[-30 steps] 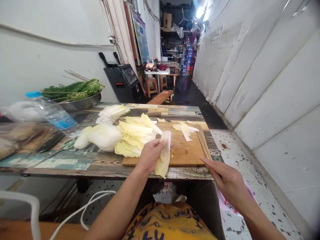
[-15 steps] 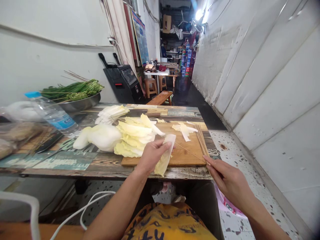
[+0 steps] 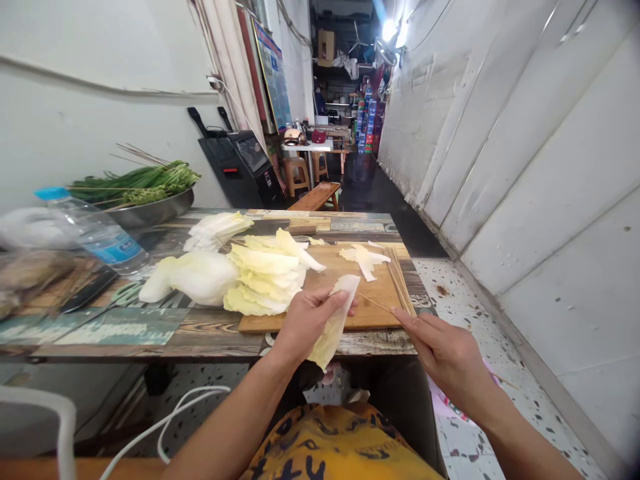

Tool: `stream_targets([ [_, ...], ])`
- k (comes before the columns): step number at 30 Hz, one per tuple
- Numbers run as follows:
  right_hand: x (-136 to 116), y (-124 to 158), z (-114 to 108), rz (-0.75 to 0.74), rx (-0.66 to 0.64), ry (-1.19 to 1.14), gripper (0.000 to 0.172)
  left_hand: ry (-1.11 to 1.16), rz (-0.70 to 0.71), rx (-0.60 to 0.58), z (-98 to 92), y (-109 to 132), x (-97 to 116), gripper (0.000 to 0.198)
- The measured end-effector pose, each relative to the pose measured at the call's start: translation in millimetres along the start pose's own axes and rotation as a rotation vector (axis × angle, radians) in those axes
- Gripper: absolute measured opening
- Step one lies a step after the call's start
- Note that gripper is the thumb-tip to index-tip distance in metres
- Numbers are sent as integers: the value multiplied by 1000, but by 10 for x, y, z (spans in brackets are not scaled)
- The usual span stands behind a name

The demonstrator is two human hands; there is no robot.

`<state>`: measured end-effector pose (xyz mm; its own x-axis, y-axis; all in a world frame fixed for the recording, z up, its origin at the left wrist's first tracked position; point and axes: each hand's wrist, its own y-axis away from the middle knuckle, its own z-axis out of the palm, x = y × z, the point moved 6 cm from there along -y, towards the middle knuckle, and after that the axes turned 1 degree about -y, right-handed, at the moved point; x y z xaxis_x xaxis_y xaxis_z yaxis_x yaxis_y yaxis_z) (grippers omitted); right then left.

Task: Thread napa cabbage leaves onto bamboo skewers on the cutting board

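My left hand (image 3: 313,320) pinches a pale cabbage leaf (image 3: 336,327) over the front edge of the wooden cutting board (image 3: 367,313). A thin bamboo skewer (image 3: 376,303) is gripped in my right hand (image 3: 445,343), its far end at the leaf's right side; I cannot tell whether it has pierced the leaf. To the left of my left hand, several yellow-white cabbage leaves (image 3: 267,273) are piled on the board. More skewers (image 3: 400,277) lie in a bundle along its right edge. A torn piece of leaf (image 3: 365,260) rests at the back of the board.
Left on the table (image 3: 200,333) are a white cabbage part (image 3: 195,279), stacked leaves (image 3: 217,230), green scissors (image 3: 127,293), a black-handled knife (image 3: 90,290) and a water bottle (image 3: 100,233). A metal bowl (image 3: 160,208) of skewered greens stands behind. A white wall (image 3: 540,167) runs along the right.
My right hand has moved left, bringing the skewer closer to the leaf. The leaf in my left hand has shifted slightly right and down. The whole view has slid a little sideways.
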<state>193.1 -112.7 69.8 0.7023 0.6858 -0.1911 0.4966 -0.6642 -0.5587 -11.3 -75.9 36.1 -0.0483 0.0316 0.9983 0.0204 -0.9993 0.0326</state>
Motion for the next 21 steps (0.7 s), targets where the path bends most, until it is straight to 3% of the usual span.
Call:
stream_targets([
  [8, -13, 7, -82, 16, -24, -97, 34, -39, 4, -32, 9, 53, 31, 31],
  [14, 4, 59, -92, 82, -47, -122, 34, -92, 42, 9, 40, 96, 68, 31],
  [21, 8, 28, -106, 116, -70, -285, 35, -12, -38, -51, 81, 96, -33, 30],
])
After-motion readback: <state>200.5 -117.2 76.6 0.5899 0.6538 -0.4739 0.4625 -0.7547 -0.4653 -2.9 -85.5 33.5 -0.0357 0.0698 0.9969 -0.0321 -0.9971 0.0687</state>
